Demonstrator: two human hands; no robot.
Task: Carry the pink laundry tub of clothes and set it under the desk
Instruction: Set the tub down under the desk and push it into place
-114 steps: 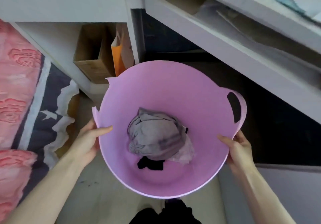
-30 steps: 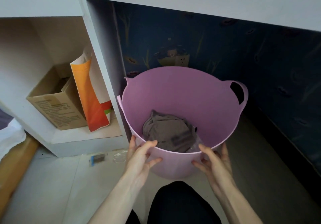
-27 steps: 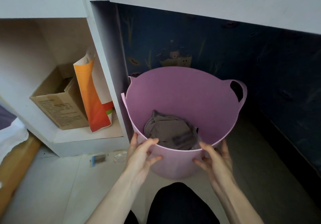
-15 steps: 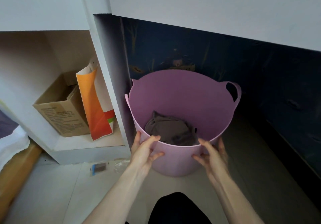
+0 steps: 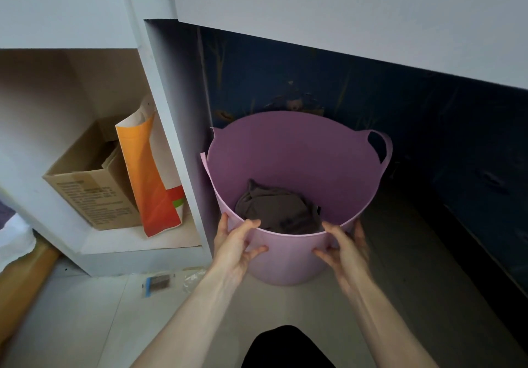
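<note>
The pink laundry tub (image 5: 288, 256) stands on the floor in the opening under the white desk (image 5: 343, 25), close to the desk's left side panel. Grey clothes (image 5: 275, 210) lie bunched at its bottom. My left hand (image 5: 235, 243) grips the tub's near rim on the left, thumb over the edge and fingers on the outer wall. On the near rim's right side my right hand (image 5: 344, 249) holds on the same way. A loop handle (image 5: 381, 146) sticks out at the tub's far right.
Left of the side panel (image 5: 177, 139) a low shelf holds a cardboard box (image 5: 91, 193) and an orange paper bag (image 5: 148, 173). A dark blue patterned wall (image 5: 400, 116) closes the back. Small litter (image 5: 155, 282) lies on the pale floor tiles. My dark-clad knee (image 5: 285, 347) shows at the bottom.
The tub went from being carried by its sides to standing on the floor under the desk. Over the last second it slid a little further in, with both hands on the near rim.
</note>
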